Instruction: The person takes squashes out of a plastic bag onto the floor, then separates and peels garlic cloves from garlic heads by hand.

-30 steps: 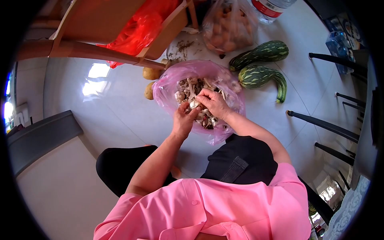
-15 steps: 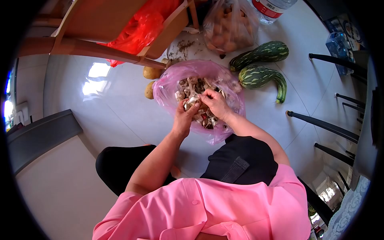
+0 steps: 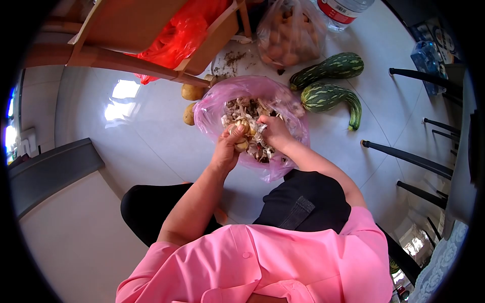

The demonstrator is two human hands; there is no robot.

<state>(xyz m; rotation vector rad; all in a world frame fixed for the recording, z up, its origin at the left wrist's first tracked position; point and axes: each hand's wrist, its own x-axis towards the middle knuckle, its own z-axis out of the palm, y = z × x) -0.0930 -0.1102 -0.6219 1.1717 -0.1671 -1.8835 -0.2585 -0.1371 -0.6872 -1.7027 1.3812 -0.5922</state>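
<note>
A garlic bulb (image 3: 242, 132), yellowish with its cloves showing, sits in my left hand (image 3: 227, 150). My left thumb presses on top of it, and the fingers behind it are partly hidden. Just to the right, my right hand (image 3: 277, 133) is closed with its fingers curled down. Pale papery skin lies against those fingertips, but what they grip is hidden. Both hands are over an open pink plastic bag (image 3: 214, 98). Inside it are dry garlic skins (image 3: 247, 105) and other brownish scraps.
Two green striped squashes (image 3: 328, 98) lie right of the bag. Potatoes (image 3: 192, 92) lie to its left by a wooden chair (image 3: 126, 63) holding a red bag (image 3: 179, 38). Behind stand a clear bag of round brown items (image 3: 290, 38) and a water bottle (image 3: 343, 10). Black furniture legs (image 3: 409, 159) stand right.
My right hand has come away from the garlic bulb, slightly right and down, its fingers curling. More of the yellowish cloves now shows in my left hand.
</note>
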